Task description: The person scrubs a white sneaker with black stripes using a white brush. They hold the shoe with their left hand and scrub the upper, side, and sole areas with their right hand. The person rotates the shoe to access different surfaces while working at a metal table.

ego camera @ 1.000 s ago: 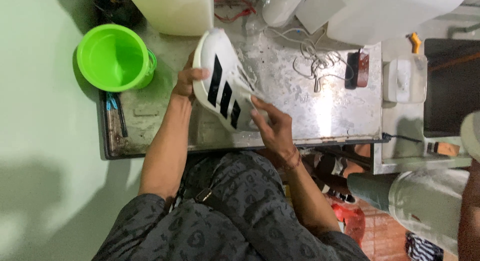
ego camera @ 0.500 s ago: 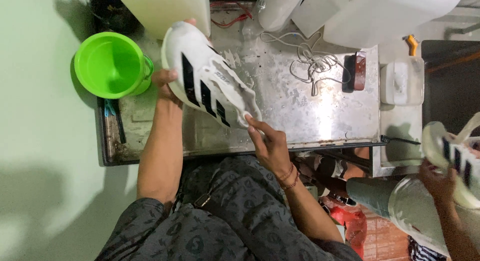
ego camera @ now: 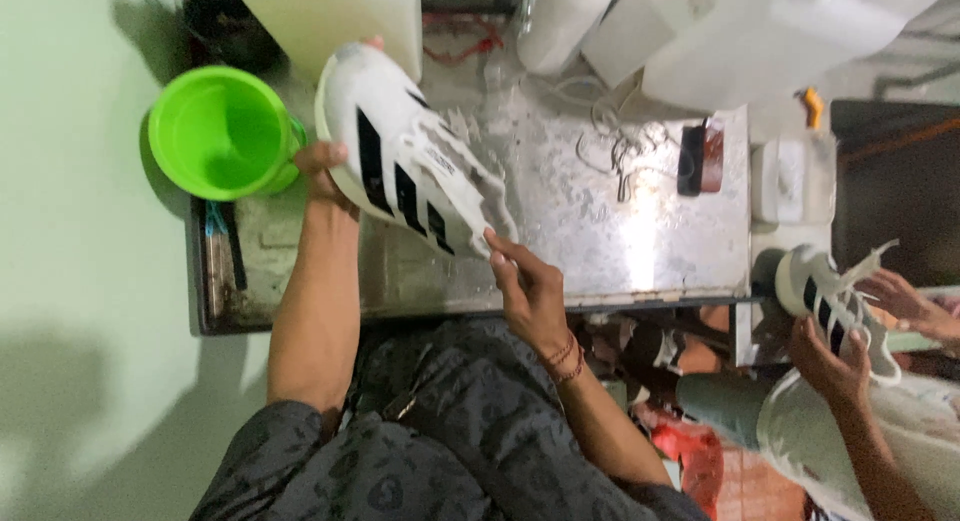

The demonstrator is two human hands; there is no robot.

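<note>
Shoe-cleaning workshop

A wet stainless-steel counter (ego camera: 640, 251) carries loose white laces (ego camera: 615, 146), a green plastic bucket (ego camera: 220, 131) and white jugs (ego camera: 760, 31); a white striped sneaker (ego camera: 410, 166) is handled here, and a co-worker nearby holds another sneaker (ego camera: 830, 296).
</note>
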